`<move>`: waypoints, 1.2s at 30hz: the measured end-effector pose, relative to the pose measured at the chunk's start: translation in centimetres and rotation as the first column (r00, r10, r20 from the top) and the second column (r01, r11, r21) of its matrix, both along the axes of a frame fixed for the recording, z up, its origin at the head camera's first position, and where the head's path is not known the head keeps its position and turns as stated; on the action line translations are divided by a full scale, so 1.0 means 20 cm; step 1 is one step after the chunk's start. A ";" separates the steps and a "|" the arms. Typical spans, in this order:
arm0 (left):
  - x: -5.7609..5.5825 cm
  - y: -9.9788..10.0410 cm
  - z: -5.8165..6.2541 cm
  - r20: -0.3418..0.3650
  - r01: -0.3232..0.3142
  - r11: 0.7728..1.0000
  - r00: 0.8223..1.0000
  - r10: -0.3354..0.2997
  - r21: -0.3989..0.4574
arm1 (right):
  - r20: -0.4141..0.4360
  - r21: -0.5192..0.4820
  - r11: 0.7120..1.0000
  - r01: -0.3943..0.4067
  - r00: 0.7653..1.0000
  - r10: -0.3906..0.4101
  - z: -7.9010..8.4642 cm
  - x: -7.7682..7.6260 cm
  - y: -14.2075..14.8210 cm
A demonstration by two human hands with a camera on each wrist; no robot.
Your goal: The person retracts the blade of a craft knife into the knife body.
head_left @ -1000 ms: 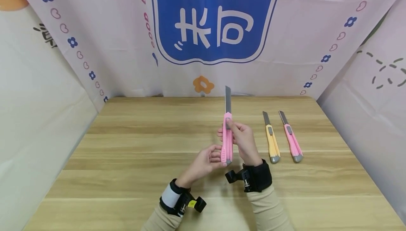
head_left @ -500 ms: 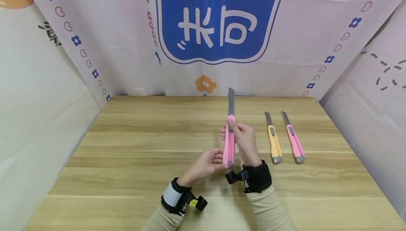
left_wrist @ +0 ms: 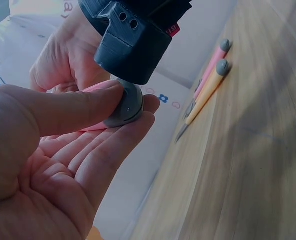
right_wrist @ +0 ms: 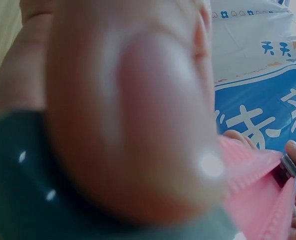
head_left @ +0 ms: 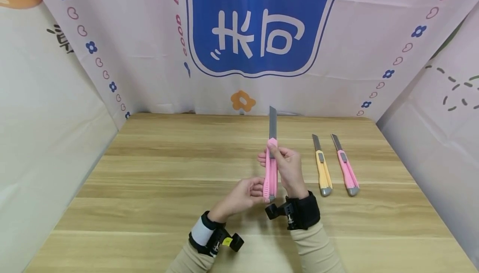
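Note:
A large pink utility knife (head_left: 273,177) stands blade upward between both hands, its long grey blade (head_left: 273,122) out. My right hand (head_left: 290,167) grips the upper handle, thumb on the front near the grey slider (right_wrist: 288,165). At the bottom, my left hand (head_left: 243,196) pinches the grey end cap (left_wrist: 128,106) between thumb and fingers. The left thumb (right_wrist: 138,115) fills much of the right wrist view, blurred. In the left wrist view, the black wrist mount (left_wrist: 133,45) hides part of the right hand.
Right of the hands, a yellow utility knife (head_left: 323,173) and a second pink utility knife (head_left: 348,173) lie side by side on the wooden table (head_left: 149,173), blades out and pointing away. A printed cloth (head_left: 149,69) hangs behind the table's far edge.
The upright knife sits slightly lower in the head view. The right thumb has slid up toward the blade end of the handle. Both hands keep their hold; the two lying knives stay put.

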State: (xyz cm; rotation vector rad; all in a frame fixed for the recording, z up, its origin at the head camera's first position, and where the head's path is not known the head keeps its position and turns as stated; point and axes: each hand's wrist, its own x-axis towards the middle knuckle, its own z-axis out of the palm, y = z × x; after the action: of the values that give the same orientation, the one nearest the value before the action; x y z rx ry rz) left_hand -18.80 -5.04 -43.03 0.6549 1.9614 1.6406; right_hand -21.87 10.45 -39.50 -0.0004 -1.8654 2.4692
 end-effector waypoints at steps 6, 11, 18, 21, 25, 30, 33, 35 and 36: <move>0.01 -0.01 0.00 0.004 0.010 1.000 1.000 -0.010 0.004 | 0.015 -0.017 1.000 -0.001 1.000 0.001 -0.01 0.00 -0.01; 0.00 -0.01 0.01 -0.011 0.010 1.000 1.000 -0.010 0.015 | 0.010 0.004 1.000 -0.028 1.000 0.028 0.00 0.00 0.00; -0.01 -0.01 0.02 -0.029 -0.008 1.000 1.000 0.008 -0.001 | 0.069 0.037 0.998 -0.044 0.997 0.042 0.02 0.00 0.02; -0.01 -0.01 0.02 -0.041 -0.019 1.000 0.999 0.019 -0.002 | 0.066 0.039 0.999 -0.033 0.997 0.030 0.02 0.01 0.01; -0.01 -0.02 0.01 -0.053 -0.026 1.000 0.998 0.025 -0.008 | 0.046 0.042 0.999 -0.005 0.999 0.003 0.01 0.01 0.00; -0.02 -0.01 0.01 -0.038 -0.022 1.000 0.999 0.022 -0.015 | 0.025 0.043 0.999 0.028 0.999 -0.029 0.00 0.00 -0.01; -0.01 -0.01 0.01 -0.023 -0.013 1.000 1.000 0.013 -0.021 | 0.013 0.043 0.999 0.029 0.999 -0.030 0.00 0.00 -0.01; -0.01 -0.01 0.01 -0.015 -0.009 1.000 1.000 0.009 -0.023 | 0.007 0.044 0.999 0.025 1.000 -0.025 0.00 0.00 -0.01; -0.01 -0.01 0.01 -0.012 -0.006 1.000 1.000 0.006 -0.023 | 0.004 0.042 0.999 0.022 1.000 -0.022 0.00 0.00 -0.01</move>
State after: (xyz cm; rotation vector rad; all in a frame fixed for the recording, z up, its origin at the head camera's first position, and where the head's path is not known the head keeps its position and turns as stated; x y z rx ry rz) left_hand -18.98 -5.27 -42.88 0.6516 1.9899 1.6187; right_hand -21.80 10.26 -39.52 -0.0240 -1.9080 2.4174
